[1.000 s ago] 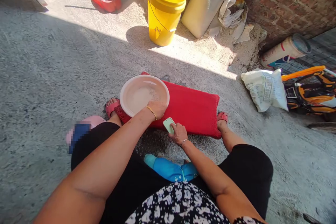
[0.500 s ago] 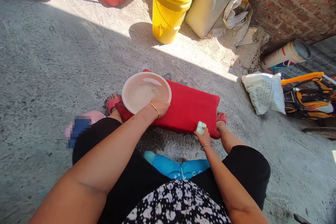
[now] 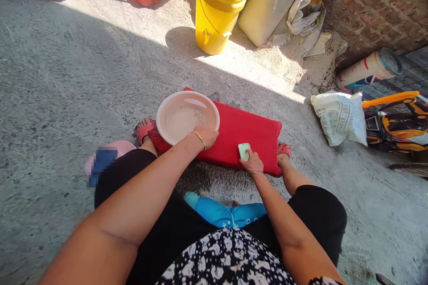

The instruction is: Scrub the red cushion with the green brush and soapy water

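Concrete floor: bare room on the far side and to the left; each foot stands close by one end of the red bench.
Red-covered bench: long edges slant down to the right; the right half is open except at the near edge.
Yellow bucket: upright, beyond the far edge and well apart from it.
Pink basin: at the bench's left end, its rim reaching past the red edge in this view.
Left hand: closed on the basin's near right rim.
Right hand: over the near edge, right of the basin, thumb and fingers narrowed around the pale green block.
Pale green block: in the right hand, above or against the red cover; contact cannot be told. Half a second ago it was farther right, tipped at the near edge; a second ago it was close by the basin. The left hand has stayed at the rim throughout.
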`<state>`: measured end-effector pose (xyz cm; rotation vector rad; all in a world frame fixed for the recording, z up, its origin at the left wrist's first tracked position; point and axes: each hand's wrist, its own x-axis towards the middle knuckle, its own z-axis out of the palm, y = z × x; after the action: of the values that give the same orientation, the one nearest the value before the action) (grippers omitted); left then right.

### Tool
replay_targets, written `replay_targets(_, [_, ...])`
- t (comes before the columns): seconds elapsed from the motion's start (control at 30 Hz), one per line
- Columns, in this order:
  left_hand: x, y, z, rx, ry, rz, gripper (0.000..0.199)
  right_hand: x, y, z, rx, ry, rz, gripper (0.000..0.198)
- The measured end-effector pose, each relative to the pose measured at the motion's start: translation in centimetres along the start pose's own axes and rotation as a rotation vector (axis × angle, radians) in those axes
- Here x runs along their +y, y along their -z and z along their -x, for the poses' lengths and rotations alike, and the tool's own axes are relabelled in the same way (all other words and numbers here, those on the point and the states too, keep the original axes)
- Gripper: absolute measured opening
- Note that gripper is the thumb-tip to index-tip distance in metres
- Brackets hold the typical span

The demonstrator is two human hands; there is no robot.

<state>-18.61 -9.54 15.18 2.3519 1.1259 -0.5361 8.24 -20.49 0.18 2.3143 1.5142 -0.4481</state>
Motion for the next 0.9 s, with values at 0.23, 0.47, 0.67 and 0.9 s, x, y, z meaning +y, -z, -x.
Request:
replay_targets(0.23, [-0.1, -0.3, 0.4, 0.018, 0.015, 0.021, 0.039, 9.3, -0.4, 2.1, -0.036, -0.371, -0.113, 0.057])
replay_targets(0.47, [-0.1, -0.4, 0.2, 0.016, 0.011, 0.071, 0.039, -3.2, -1.9, 5.7, 0.002, 0.633, 0.122, 0.051])
replay_targets(0.67, [0.1, -0.5, -0.4, -0.014, 0.022, 0.054, 0.041, -5.8, -3.1, 4.9, -0.023, 0.812, 0.217, 0.054])
replay_targets(0.9, [0.7, -0.4, -0.2, -0.040, 0.007, 0.000, 0.038, 9.9, 0.4, 2.6, -0.129, 0.592, 0.393, 0.051])
